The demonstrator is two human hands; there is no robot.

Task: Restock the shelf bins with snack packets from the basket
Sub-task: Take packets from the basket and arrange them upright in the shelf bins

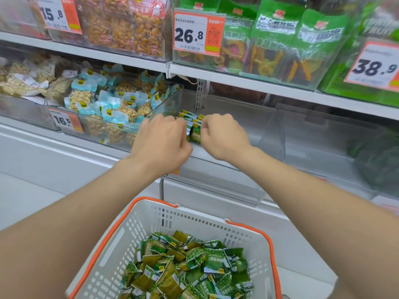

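1. Left hand [162, 139]: fingers curled, and I read it as pinching one end of a small stack of green packets [192, 126].
2. Right hand [223, 135]: knuckles up and fingers curled, clamping the opposite end of the same stack. The two hands sit close together, with the stack squeezed between them.
3. Green packets: held on edge in a row directly between the hands, at the front lip of the clear bin [254, 134] just beyond the knuckles. I cannot tell whether the stack rests on the lip.
4. Neighbouring bin [112, 108]: just outside the left hand, heaped with pale blue nut packs.
5. Basket [121, 225]: below both forearms and toward me, holding the remaining stock [187, 266] in a loose green pile.

Risks, as I judge them:
- The row is kept together by end pressure alone. If either hand eases off early, the middle packets may buckle out and drop in front of the shelf.
- If the hands release short of the lip, the packets would land outside the bin.
- If the left hand drifts outward, stock could land among the blue packs.
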